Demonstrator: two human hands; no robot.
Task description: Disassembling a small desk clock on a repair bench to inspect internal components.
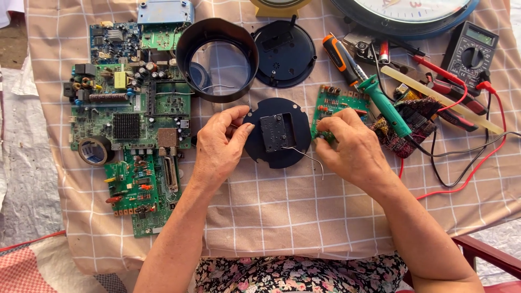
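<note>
**Bare arms, flowered dress**

Both forearms are bare from the near edge of the view to the wrists, with no sleeve, cuff, watch or bracelet showing. The left hand (218,142) and the right hand (353,149) wear no gloves, and no rings can be made out on the fingers in view. At the near edge, between the arms, lies a dark garment (298,274) printed with small pink, white and green flowers.

Repair bench: circuit boards (130,108), multimeter (469,54)
</note>
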